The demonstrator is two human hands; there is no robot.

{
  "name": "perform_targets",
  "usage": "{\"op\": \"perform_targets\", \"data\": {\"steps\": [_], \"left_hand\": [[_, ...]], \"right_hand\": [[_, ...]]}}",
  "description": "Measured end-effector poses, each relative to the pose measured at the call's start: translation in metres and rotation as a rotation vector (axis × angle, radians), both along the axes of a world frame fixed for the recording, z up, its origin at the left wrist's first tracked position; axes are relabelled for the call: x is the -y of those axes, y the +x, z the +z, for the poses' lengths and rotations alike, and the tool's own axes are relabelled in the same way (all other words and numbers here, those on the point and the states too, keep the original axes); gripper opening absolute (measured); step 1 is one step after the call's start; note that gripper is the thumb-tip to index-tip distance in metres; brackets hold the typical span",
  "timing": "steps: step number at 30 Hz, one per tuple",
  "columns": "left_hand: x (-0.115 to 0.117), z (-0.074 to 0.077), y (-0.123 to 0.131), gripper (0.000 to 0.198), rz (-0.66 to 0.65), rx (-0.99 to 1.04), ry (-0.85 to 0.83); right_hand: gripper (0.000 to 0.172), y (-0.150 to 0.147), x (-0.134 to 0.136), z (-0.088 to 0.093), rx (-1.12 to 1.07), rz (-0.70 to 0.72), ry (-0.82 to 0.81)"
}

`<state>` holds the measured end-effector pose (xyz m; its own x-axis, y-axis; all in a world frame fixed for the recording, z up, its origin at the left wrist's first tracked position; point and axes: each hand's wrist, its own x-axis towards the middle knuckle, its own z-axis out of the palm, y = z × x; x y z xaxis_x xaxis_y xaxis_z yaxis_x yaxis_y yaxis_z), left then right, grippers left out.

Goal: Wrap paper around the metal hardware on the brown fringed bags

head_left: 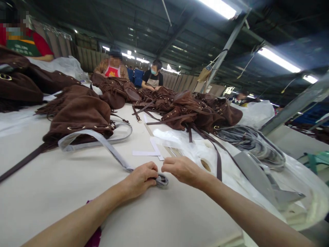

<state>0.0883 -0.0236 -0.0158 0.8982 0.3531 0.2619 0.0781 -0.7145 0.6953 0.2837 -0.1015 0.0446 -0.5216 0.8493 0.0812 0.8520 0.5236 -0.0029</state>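
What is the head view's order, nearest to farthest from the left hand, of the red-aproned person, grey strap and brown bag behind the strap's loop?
1. Grey strap: its folded end is in the left hand.
2. Brown bag: on the table, forward and left.
3. Red-aproned person: across the table, beyond the bag.

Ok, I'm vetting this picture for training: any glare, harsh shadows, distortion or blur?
Head view: the ceiling lights burn out to white, with bluish haze at upper right; head view: shadows on the table look soft, and the scene leans; head view: the left hand and right hand read clearly, the far background softer.
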Motion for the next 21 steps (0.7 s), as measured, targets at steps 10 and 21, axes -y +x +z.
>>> {"op": "perform_targets", "data": {"steps": [10,21], "left_hand": [[0.000,0.002,0.002,0.021,0.015,-0.066,-0.060],[-0.008,0.001,0.005,0.025,-0.041,-0.072,-0.143]], "right_hand": [[0.017,-0.004,-0.026,-0.010,0.300,0.396,0.033],[0.022,0.010,-0.037,-0.019,0.237,0.628,0.162]]}}
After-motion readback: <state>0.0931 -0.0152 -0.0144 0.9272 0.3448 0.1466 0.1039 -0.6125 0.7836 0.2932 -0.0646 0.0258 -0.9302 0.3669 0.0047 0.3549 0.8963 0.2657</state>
